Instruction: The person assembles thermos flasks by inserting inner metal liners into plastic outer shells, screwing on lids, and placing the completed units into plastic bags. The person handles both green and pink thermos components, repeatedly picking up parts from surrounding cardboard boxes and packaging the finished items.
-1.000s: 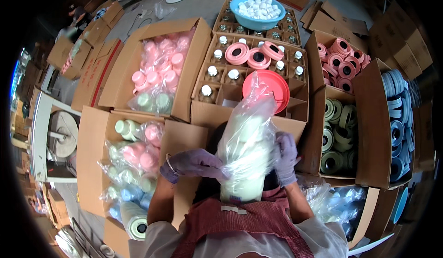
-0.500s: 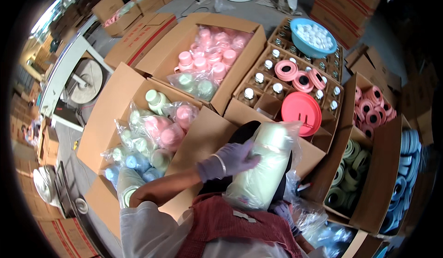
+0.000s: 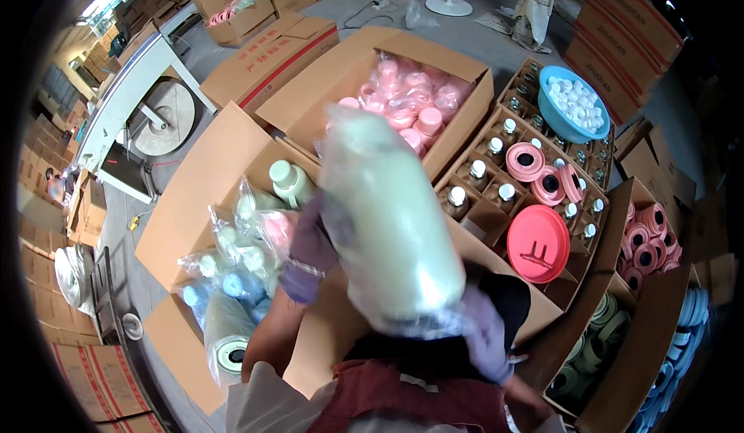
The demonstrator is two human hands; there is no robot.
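A large pale green vacuum flask (image 3: 391, 216) in a clear plastic bag is held slantwise in front of me. My left hand (image 3: 310, 251), in a purple glove, grips its left side; the fingers are partly hidden behind the flask. At the lower end my gloved right hand (image 3: 487, 336) holds the base, slightly blurred. Beneath and to the left is an open carton (image 3: 194, 189) of bagged flasks in green, pink and blue. One unbagged pale green flask (image 3: 290, 182) stands inside it. A bagged green flask (image 3: 229, 344) lies at its near side, base toward me.
Beyond stands a carton (image 3: 465, 115) of bagged pink flasks. To the right, a divided carton (image 3: 484, 200) of white-capped bottles carries pink rings (image 3: 525, 162) and a red dish (image 3: 538, 243). A blue basin (image 3: 554, 111) holds white caps. Cartons of pink, green and blue rings (image 3: 686, 340) line the right.
The bagged flask has risen from my lap and moved left and away, its top now leaning left. My right hand has come up to its base; my left hand has shifted to its left side.
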